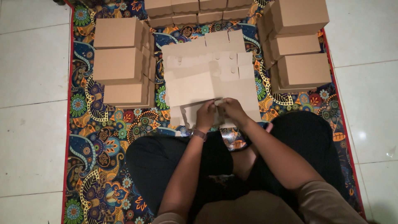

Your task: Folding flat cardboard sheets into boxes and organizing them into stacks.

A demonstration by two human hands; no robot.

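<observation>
From the head camera I am looking down at a person sitting cross-legged on a patterned mat (103,166) laid over a white tiled floor (29,103). Folded cardboard boxes are already standing around them: a stack on the left (120,62), a stack on the right (300,45) and a row at the far edge (186,10). A pile of flat box blanks (195,70) is still lying unfolded in the middle, so by my reading a good share is done and several blanks are left. The left hand (205,116), wearing a wristwatch (200,134), and the right hand (233,109) are working side by side at the near edge of the top blank (190,89). Both grips are pinching its cardboard flap, fingers pressed together.
</observation>
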